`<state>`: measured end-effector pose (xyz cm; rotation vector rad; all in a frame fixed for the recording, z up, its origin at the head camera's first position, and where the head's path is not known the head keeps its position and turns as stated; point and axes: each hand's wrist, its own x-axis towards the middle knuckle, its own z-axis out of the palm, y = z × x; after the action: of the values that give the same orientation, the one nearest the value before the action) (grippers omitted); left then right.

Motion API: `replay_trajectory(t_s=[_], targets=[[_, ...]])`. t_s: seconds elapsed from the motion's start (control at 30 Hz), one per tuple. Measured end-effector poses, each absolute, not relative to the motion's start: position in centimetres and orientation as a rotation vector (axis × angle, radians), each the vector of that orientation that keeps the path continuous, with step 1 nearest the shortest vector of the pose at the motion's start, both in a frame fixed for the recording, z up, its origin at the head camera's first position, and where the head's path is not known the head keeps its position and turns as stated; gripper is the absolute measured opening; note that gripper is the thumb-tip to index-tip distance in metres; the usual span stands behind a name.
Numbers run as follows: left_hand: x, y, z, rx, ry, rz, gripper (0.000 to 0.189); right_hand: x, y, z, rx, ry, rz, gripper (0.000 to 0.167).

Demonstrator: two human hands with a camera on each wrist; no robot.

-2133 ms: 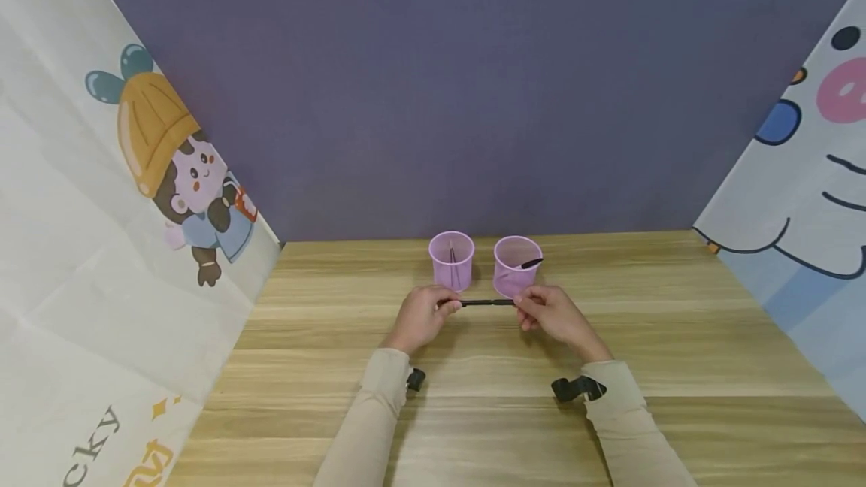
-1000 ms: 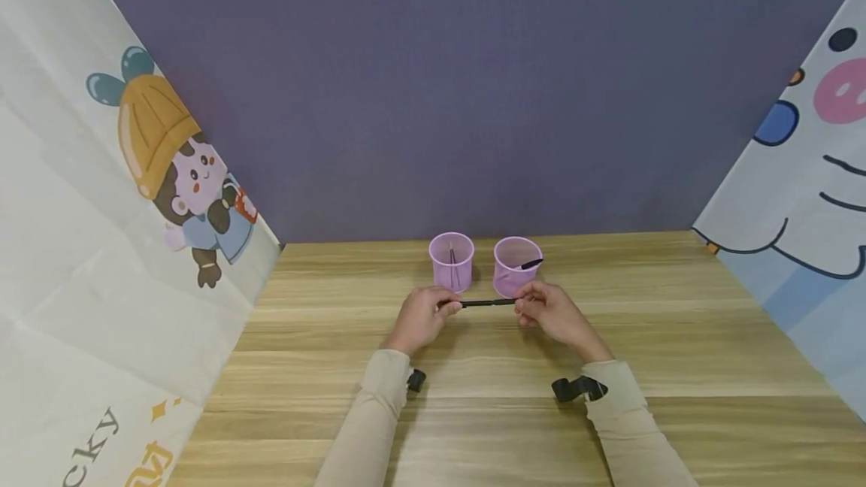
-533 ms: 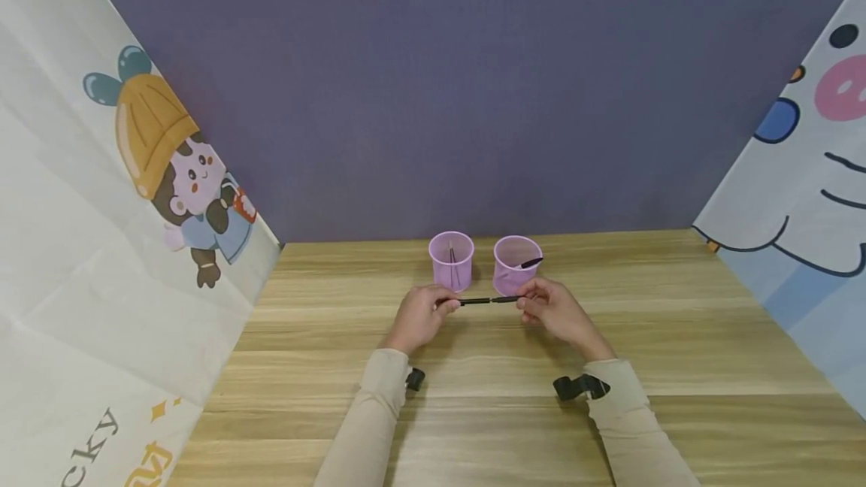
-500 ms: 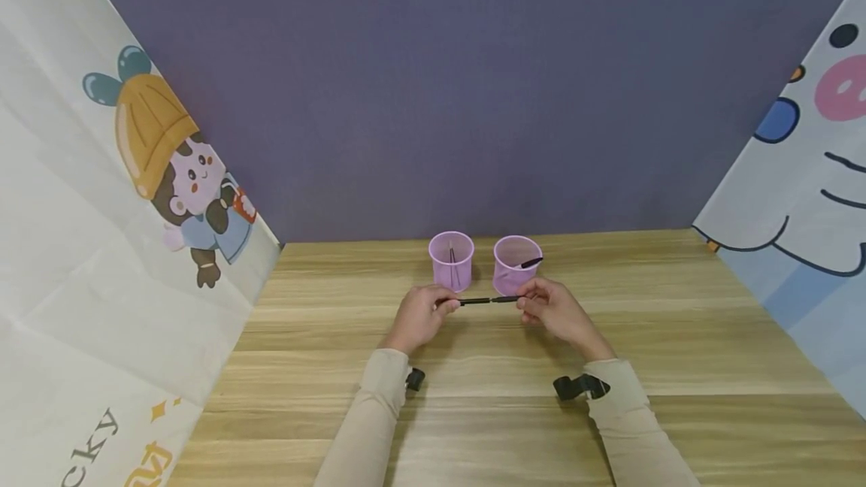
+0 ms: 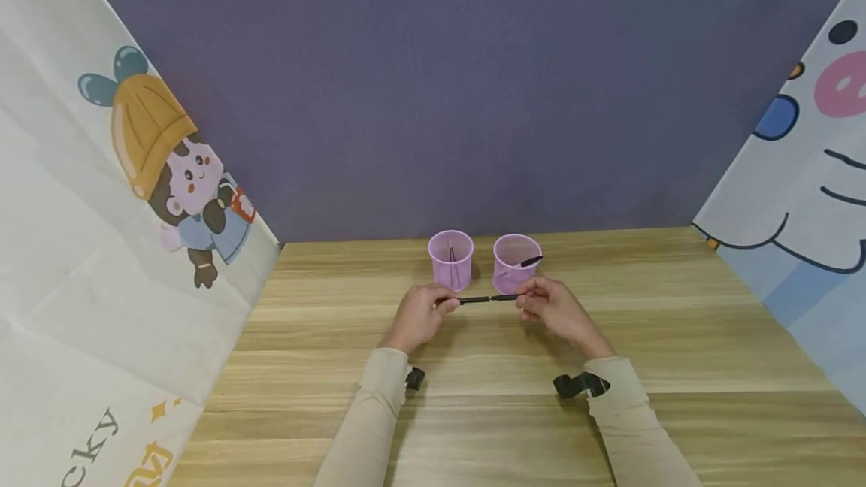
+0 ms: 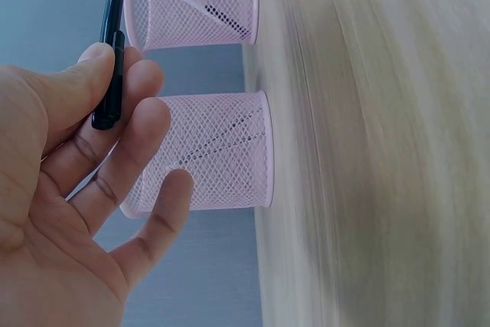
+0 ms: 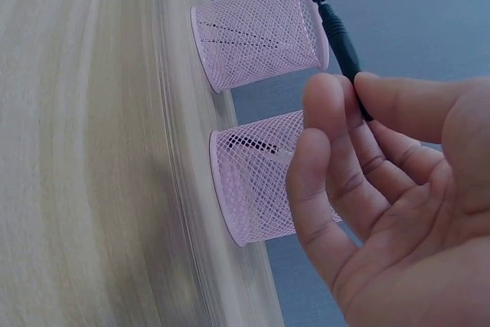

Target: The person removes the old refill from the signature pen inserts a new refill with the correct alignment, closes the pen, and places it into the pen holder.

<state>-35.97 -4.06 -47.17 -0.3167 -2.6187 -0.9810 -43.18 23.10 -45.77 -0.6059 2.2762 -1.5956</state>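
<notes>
From the head we looked forward and down. From the wrists, nearer and turned sideways, we saw the table [image 6: 383,143] at frame right in the left view, frame left in the other; all shared two mesh cups [image 7: 256,34].

In front of you, a plain, dark purple-grey wall [image 5: 433,81] rises behind the far edge of a wood-grained table [image 5: 501,434], its pale and brownish bands running from side to side. To your left hangs a creased, off-white sheet [image 5: 61,246] printed with a cartoon figure [image 5: 192,179] in a yellow hat, with grey lettering [image 5: 89,446] lower down. To your right, a white-and-pale-blue sheet [image 5: 805,329] bears a pink, snout-like oval [image 5: 844,86]. You see soft lighting throughout.
</notes>
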Motion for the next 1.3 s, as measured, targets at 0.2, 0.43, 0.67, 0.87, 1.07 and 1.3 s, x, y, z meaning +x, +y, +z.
replay_trajectory(t_s=[0.2,0.43,0.67,0.87,1.07,1.3], targets=[[-36.6,-3.8,-47.0,-0.282,-2.625,-0.995,0.012,-44.2,23.4,-45.3,-0.613,2.261,-1.584,0.021],[-37.4,-3.5,-46.9,-0.258,-2.616,-0.993,0.011,-45.4,23.9,-45.0,-0.606,2.26,-1.573,0.02],[-38.1,-3.2,-46.7,-0.241,-2.611,-0.992,0.012,-46.7,24.3,-44.8,-0.619,2.256,-1.562,0.019],[-38.4,-3.2,-46.5,-0.209,-2.619,-0.992,0.013,-47.5,24.6,-44.7,-0.622,2.258,-1.547,0.02],[-38.4,-3.3,-46.4,-0.211,-2.608,-0.984,0.013,-47.5,24.8,-44.7,-0.625,2.261,-1.55,0.02],[-38.3,-3.5,-46.4,-0.194,-2.599,-0.991,0.012,-47.6,24.7,-44.8,-0.617,2.276,-1.556,0.019]])
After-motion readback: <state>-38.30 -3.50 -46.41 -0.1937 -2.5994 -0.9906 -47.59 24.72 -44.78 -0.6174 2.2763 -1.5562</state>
